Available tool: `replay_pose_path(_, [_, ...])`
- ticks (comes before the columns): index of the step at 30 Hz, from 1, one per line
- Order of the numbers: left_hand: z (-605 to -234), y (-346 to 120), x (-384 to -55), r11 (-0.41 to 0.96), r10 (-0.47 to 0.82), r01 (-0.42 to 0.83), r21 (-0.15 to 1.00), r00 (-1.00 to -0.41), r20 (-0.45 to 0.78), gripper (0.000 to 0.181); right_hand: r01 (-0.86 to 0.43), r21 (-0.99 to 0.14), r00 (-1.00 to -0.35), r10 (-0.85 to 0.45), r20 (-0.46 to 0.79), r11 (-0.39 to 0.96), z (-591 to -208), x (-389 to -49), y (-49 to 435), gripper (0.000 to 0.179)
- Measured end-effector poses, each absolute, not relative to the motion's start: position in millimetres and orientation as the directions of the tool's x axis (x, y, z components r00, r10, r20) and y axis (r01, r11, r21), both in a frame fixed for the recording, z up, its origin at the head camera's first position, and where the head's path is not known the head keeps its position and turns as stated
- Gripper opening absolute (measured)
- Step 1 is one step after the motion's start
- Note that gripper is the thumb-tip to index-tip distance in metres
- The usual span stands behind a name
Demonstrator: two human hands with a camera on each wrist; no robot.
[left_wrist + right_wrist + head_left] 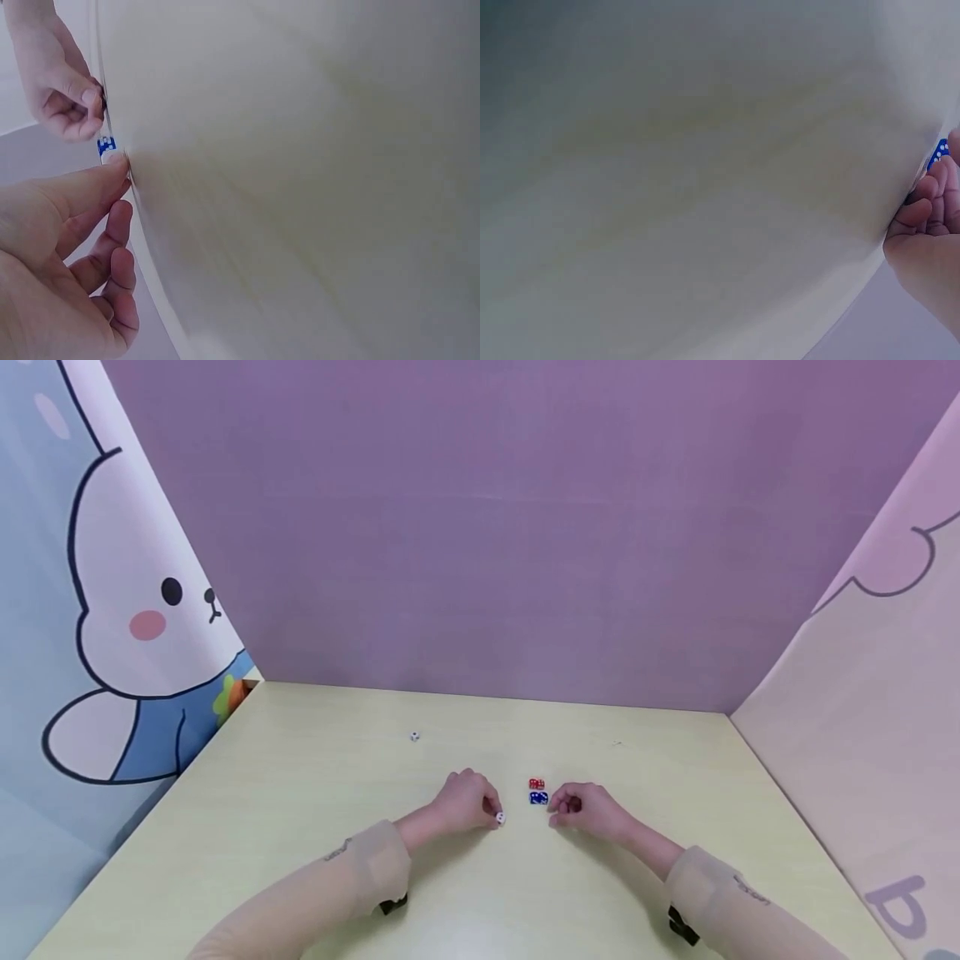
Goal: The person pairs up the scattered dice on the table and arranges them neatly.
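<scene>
My left hand [467, 802] pinches a white die [500, 817] between thumb and fingertips, low over the table. In the left wrist view the left hand [67, 247] has its other fingers bent, and the die's pale edge shows at the thumb tip. Right of that die, two blue dice [538, 797] lie side by side, with two red dice [536, 783] just behind them. My right hand [591, 810] is beside the blue dice, fingers loosely curled, thumb and forefinger tips apart, nothing seen between them. In the right wrist view the right hand [930, 240] is partly cut off.
Another white die [414, 737] lies farther back on the left of the pale table [322, 760]. A small dark mark [617, 743] shows at the back right. A purple wall [487, 568] stands behind, with printed panels at both sides.
</scene>
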State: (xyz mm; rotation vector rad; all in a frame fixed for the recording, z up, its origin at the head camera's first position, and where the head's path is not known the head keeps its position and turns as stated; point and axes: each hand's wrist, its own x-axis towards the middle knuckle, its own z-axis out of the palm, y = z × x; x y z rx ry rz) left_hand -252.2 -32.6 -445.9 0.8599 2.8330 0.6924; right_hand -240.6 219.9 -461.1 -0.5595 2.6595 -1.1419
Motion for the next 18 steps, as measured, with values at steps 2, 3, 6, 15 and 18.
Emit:
replay_pose_path(2, [-445.8,-27.1,-250.6,0.737,0.551,0.505,0.449,-0.834,0.034,0.011,-0.279,-0.73,-0.901,-0.432,-0.025,0.623,-461.3,-240.0,219.0,0.017])
replay_pose_path(3, [-445.9,-24.4,-249.9,0.738,0.551,0.507,0.446,-0.834,0.035,0.011,-0.285,-0.732,-0.897,-0.441,-0.023,0.618,-461.6,-239.9,218.7,0.017])
replay_pose_path(6, [-446.9,-14.8,-248.9,0.739,0.551,0.505,0.446,-0.834,0.033,0.011,-0.295,-0.734,-0.891,-0.453,-0.019,0.612,-462.8,-240.2,219.2,0.017])
replay_pose_path(15, [-447.8,9.7,-249.3,0.749,0.533,0.49,0.445,-0.845,0.034,0.011,-0.323,-0.718,-0.885,-0.466,-0.003,0.617,-466.5,-243.6,220.2,0.016])
replay_pose_path(18, [-447.9,16.7,-250.0,0.756,0.523,0.486,0.439,-0.851,0.043,0.011,-0.335,-0.714,-0.881,-0.472,0.007,0.615,-467.4,-244.5,220.6,0.016])
